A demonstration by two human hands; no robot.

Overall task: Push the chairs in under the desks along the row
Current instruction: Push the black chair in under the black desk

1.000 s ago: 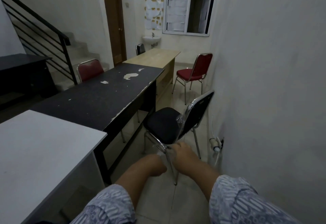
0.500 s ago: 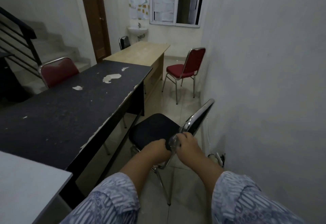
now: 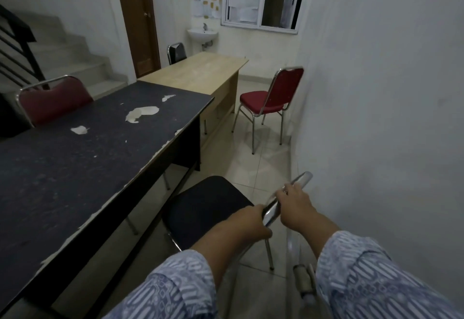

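Note:
A black chair [image 3: 203,205] with a chrome frame stands just in front of me, its seat facing the dark desk [image 3: 82,158] with peeling veneer. My left hand [image 3: 247,223] and my right hand [image 3: 296,205] both grip the chrome top rail of its backrest. The front of the seat sits at the desk's edge. Farther along the row a red chair [image 3: 270,100] stands pulled out from the light wooden desk [image 3: 200,72], near the right wall.
The white wall [image 3: 376,117] runs close on my right, with a pipe fitting [image 3: 305,283] low beside my right sleeve. Another red chair [image 3: 52,100] sits across the dark desk, a black chair [image 3: 177,51] behind the wooden desk. Stairs, door and sink lie beyond.
I have stepped forward along the row. Both hands moved up from the chair's lower frame to the top of its backrest, and the chair now sits closer to the dark desk.

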